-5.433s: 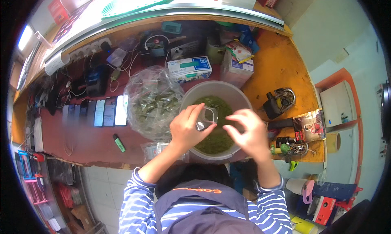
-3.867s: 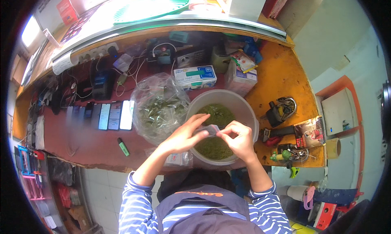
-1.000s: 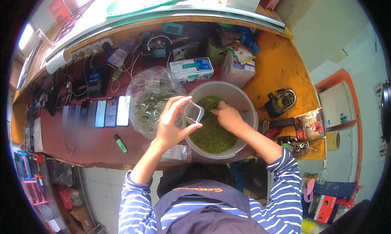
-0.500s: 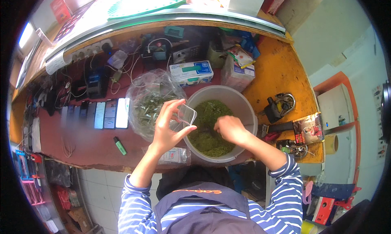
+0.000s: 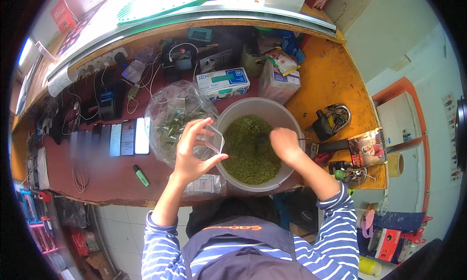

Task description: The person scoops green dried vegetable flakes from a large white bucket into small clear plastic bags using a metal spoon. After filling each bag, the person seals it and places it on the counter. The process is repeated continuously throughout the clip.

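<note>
My left hand [image 5: 188,158] holds up a small clear plastic bag [image 5: 214,140] between thumb and fingers, its mouth spread, beside the tub's left rim. A round whitish plastic tub [image 5: 289,115] contains finely chopped green herb [image 5: 250,160]. Above the herb, on the tub's right side, my right hand [image 5: 286,142] is closed around a thin-handled utensil. The end of its handle juts past the hand over the rim; its dark front end is blurred against the herb. Left of the tub, a large clear bag [image 5: 160,146] holds green leaves. A flat pack of clear small bags [image 5: 206,184] lies below my left hand.
Several phones [image 5: 142,136] stand in a row at left, with a green marker [image 5: 141,175] nearer. Behind the tub are a hair-net box [image 5: 224,83] and a carton [image 5: 279,84]. A padlock [image 5: 335,119] and a picture packet [image 5: 367,148] lie at right. Cables run along the back.
My right hand has moved right and slightly up within the tub with the utensil. My left hand and the small bag have shifted slightly left. The whole view has shifted a little.
</note>
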### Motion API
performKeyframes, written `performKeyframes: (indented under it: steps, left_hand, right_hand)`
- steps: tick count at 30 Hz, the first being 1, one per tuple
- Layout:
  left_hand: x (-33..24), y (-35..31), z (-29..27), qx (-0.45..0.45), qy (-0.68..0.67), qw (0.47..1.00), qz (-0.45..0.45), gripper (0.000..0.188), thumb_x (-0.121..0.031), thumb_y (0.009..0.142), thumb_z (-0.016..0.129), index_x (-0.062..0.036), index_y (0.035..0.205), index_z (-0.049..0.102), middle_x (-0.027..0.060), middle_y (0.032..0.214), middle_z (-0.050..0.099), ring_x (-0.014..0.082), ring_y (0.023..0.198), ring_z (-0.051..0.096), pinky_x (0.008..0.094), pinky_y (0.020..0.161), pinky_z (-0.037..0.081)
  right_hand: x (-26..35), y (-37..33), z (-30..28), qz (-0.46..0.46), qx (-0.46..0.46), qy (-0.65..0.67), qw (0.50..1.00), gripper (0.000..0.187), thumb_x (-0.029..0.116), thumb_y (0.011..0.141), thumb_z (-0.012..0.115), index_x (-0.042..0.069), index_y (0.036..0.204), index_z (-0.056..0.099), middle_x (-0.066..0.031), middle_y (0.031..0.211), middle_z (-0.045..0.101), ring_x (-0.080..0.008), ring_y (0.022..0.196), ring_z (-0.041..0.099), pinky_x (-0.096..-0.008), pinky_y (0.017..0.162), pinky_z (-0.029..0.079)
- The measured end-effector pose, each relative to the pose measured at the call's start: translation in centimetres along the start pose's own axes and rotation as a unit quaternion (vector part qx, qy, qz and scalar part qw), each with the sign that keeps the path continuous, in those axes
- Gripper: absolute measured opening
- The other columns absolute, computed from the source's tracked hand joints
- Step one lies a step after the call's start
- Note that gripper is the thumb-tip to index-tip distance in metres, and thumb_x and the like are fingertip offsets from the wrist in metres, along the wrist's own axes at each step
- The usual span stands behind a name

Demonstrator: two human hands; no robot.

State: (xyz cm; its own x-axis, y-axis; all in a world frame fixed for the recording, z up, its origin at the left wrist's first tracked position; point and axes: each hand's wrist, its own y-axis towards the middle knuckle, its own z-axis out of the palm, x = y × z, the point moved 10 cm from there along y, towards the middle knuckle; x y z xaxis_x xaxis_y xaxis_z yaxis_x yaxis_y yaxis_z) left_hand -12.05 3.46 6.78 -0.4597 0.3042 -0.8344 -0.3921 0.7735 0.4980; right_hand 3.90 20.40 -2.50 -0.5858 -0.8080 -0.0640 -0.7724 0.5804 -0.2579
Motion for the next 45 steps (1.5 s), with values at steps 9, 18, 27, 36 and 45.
performKeyframes:
  steps: [9, 18, 27, 36, 45]
  left_hand:
    - [-0.1, 0.1, 0.8, 0.019, 0.052, 0.998, 0.012, 0.082, -0.014, 0.063, 0.089, -0.0054, 0.134, 0.049, 0.0139, 0.126, 0.056, 0.0205, 0.106, 0.06, 0.029, 0.074, 0.056]
    - [-1.8, 0.5, 1.8, 0.026, 0.129, 0.99, 0.051, 0.076, -0.02, 0.059, 0.09, -0.0051, 0.125, 0.056, 0.0135, 0.125, 0.058, 0.0298, 0.113, 0.055, 0.04, 0.094, 0.046]
    - [-1.5, 0.4, 2.5, 0.036, 0.134, 0.99, 0.036, 0.072, -0.023, 0.058, 0.09, -0.0057, 0.121, 0.059, 0.0112, 0.12, 0.062, 0.0293, 0.11, 0.056, 0.0407, 0.095, 0.044]
    - [0.1, -0.9, 6.5, 0.119, 0.217, 0.969, -0.023, 0.063, -0.039, 0.058, 0.088, -0.0127, 0.111, 0.066, 0.0001, 0.112, 0.065, 0.0198, 0.106, 0.055, 0.0385, 0.091, 0.031]
    - [-0.7, -0.3, 7.0, 0.058, 0.209, 0.976, -0.031, 0.063, -0.041, 0.058, 0.087, -0.0115, 0.109, 0.066, 0.0004, 0.107, 0.066, 0.0203, 0.101, 0.056, 0.0395, 0.089, 0.031]
  right_hand:
    - [-0.9, -5.7, -2.5, -0.088, 0.018, 0.064, 0.994, 0.02, 0.009, 0.074, 0.06, 0.013, 0.085, 0.077, -0.0116, 0.083, 0.071, -0.029, 0.08, 0.069, -0.0402, 0.071, 0.055]
    - [1.9, -7.6, -1.5, -0.062, 0.059, 0.228, 0.97, 0.014, 0.021, 0.077, 0.073, 0.01, 0.086, 0.076, -0.0099, 0.08, 0.071, -0.0271, 0.079, 0.069, -0.0378, 0.074, 0.054]
    - [-3.8, -6.6, -3.1, 0.062, -0.001, 0.371, 0.927, 0.018, 0.018, 0.077, 0.077, 0.003, 0.087, 0.076, -0.01, 0.078, 0.073, -0.014, 0.071, 0.069, -0.0276, 0.068, 0.053]
    - [-2.4, -9.7, -11.1, -0.04, -0.244, 0.399, 0.883, 0.011, 0.011, 0.072, 0.079, 0.005, 0.08, 0.073, -0.0077, 0.076, 0.07, -0.0203, 0.068, 0.066, -0.0297, 0.062, 0.051]
    - [0.8, -14.0, -15.2, -0.119, -0.466, 0.173, 0.859, 0.018, 0.007, 0.067, 0.081, 0.01, 0.081, 0.071, -0.0014, 0.081, 0.065, -0.019, 0.069, 0.06, -0.0301, 0.058, 0.048]
